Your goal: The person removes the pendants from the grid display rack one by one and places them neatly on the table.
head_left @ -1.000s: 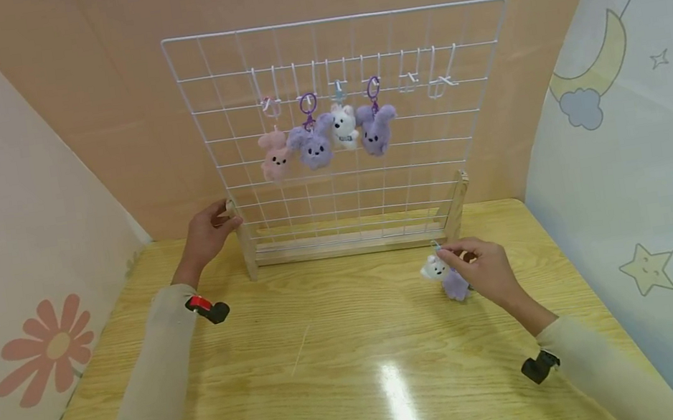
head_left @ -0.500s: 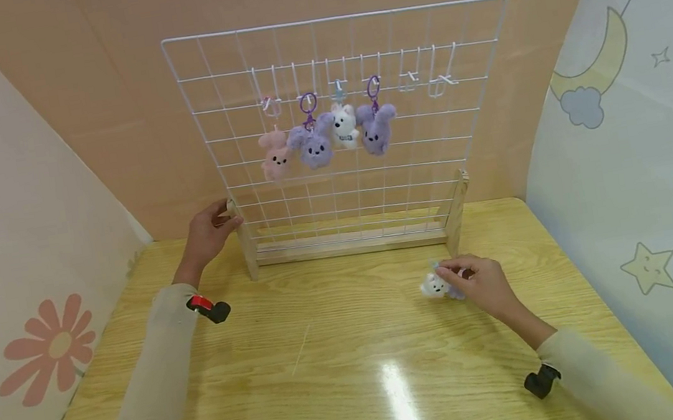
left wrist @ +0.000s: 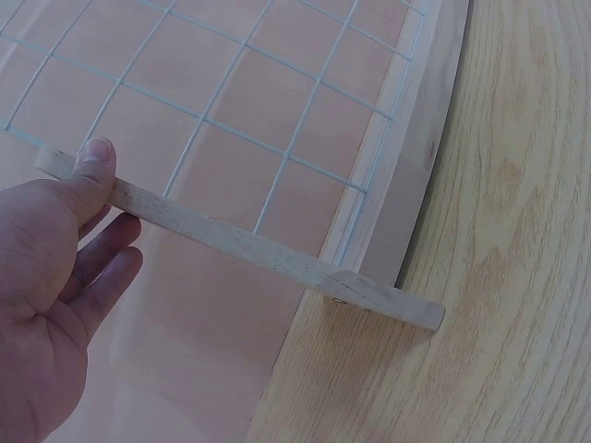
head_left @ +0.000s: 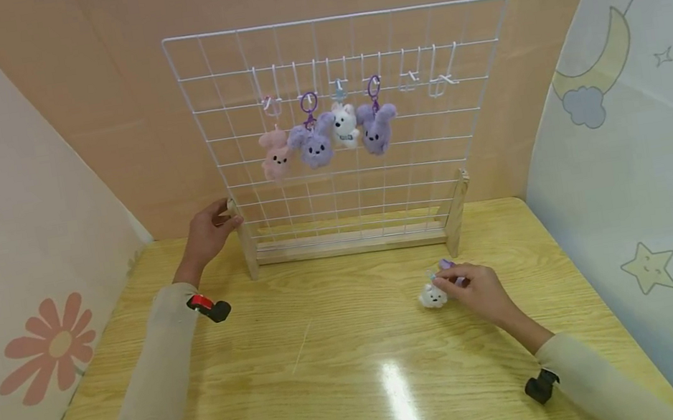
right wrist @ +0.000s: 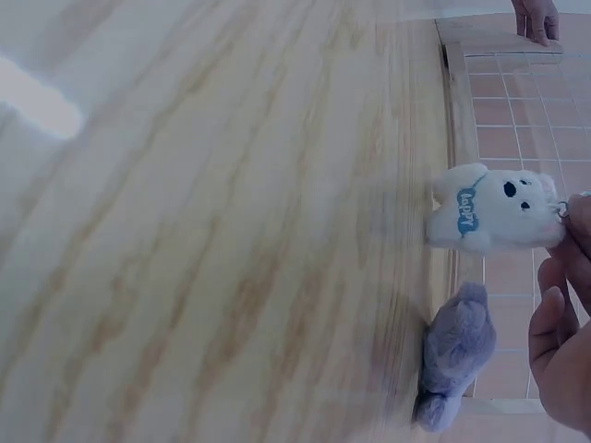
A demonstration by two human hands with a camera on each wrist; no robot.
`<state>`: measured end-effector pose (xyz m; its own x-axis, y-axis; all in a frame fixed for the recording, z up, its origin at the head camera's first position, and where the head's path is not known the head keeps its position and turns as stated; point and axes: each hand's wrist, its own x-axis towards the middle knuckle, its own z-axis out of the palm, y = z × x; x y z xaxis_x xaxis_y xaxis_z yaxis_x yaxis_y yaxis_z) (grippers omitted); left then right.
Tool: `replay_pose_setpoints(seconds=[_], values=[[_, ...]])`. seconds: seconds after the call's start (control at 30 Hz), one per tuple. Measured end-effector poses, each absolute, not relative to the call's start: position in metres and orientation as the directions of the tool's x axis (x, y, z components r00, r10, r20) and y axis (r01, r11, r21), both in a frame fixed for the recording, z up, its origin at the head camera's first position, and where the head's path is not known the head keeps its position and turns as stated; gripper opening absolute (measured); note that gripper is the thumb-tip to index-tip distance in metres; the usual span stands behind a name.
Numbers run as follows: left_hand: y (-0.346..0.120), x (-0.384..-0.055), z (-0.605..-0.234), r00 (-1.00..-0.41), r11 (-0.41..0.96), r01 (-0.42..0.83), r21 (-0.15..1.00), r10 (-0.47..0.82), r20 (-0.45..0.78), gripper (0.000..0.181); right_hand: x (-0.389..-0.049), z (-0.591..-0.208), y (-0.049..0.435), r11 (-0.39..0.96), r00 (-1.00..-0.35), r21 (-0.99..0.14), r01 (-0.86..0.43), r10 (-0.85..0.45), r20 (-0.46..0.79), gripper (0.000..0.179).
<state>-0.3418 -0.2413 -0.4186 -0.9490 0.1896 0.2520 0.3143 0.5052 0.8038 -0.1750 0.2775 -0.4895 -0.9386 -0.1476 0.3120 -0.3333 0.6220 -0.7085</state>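
While the right hand (head_left: 478, 294) pinches its top, the white plush (right wrist: 499, 210) hangs upright below.
Left hand (head_left: 205, 235) grips the stand (left wrist: 235, 238).

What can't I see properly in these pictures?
Head view: lower purple toy, mostly hidden behind the right hand.
Head view: tag on the hanging white toy, too small to read.
Left wrist view: left hand, cut off by left edge.
Right wrist view: right hand, cut off by right edge.
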Motion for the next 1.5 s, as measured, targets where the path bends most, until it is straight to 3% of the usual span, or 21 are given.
replay_pose_setpoints(seconds=[1.5], values=[[-0.241,-0.341,-0.418,-0.952,0.507,0.304,0.807,0.189,0.240,0.064,-0.240,-0.502,0.278,0.742,-0.954,-0.600,-0.301,-0.242,0.179,0.021]])
